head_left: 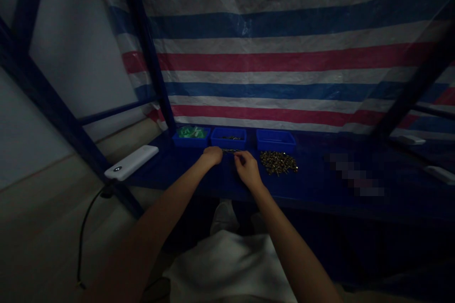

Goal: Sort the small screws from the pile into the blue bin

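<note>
My left hand (212, 155) is closed in a loose fist over the blue table (320, 184), gripping one end of a thin dark metal rod or screw (231, 151). My right hand (247, 168) pinches the other end of that piece, fingers curled. Both hands hover just in front of the middle blue tray (228, 138). A heap of small brass-coloured screws (278, 162) lies on the table just right of my right hand.
Three blue trays line the back edge: the left tray (191, 136) holds green parts, and the right tray (276, 140) looks dark inside. A white power bank (131, 162) with a cable lies at the table's left corner. A striped tarp (284, 57) hangs behind. Dark blue frame bars (46, 99) stand at left.
</note>
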Demonstrator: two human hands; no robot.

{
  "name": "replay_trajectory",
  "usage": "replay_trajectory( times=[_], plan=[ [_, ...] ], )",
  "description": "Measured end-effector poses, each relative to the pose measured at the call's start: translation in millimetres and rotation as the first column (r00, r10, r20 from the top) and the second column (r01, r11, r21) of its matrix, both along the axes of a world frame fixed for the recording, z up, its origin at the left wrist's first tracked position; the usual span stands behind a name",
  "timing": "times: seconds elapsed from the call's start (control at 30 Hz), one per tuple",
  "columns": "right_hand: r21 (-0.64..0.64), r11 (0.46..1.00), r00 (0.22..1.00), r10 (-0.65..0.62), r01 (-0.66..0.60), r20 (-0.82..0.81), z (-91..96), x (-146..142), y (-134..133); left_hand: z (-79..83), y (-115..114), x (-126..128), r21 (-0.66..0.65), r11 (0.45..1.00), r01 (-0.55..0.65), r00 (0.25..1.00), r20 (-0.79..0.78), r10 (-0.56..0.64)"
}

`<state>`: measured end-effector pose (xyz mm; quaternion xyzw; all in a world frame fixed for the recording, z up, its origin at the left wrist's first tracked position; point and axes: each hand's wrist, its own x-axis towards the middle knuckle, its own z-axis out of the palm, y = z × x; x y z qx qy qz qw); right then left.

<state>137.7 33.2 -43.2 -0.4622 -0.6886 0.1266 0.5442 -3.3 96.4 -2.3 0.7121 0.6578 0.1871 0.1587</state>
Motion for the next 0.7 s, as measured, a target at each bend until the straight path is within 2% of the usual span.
replay_trajectory(
  times=[0.13, 0.23, 0.33, 0.47, 0.53, 0.7],
  plan=[
    [0.006, 1.000, 1.000, 0.005, -0.005, -0.016, 0.3, -0.5, 0.9, 9.2, -13.9, -11.1, -0.022, 1.000, 0.006, 0.992, -0.124, -0.009],
    [-0.003, 1.000, 0.998, 0.008, -0.008, -0.059, 2.6, -1.7, 0.2, 7.5, -35.5, -15.3, 0.137, 0.987, 0.081, 0.985, -0.162, -0.059],
    [-0.011, 0.999, 0.991, 0.042, -0.044, -0.128, 5.2, -3.0, -1.9, -3.6, -59.0, -8.6, 0.306, 0.928, 0.211, 0.977, -0.074, -0.198],
    [-0.004, 0.995, 0.974, 0.092, -0.095, -0.208, 5.3, -3.1, -3.6, -22.4, -79.0, 9.5, 0.374, 0.876, 0.305, 0.935, 0.055, -0.349],
    [-0.012, 0.996, 0.971, 0.086, -0.091, -0.225, 4.2, -2.4, -3.5, -29.0, -83.8, 16.7, 0.376, 0.878, 0.297, 0.922, 0.127, -0.366],
    [-0.039, 0.997, 0.968, 0.061, -0.072, -0.244, 4.5, -0.9, -3.2, -34.9, -88.6, 24.2, 0.360, 0.915, 0.181, 0.871, 0.373, -0.319]
  ],
)
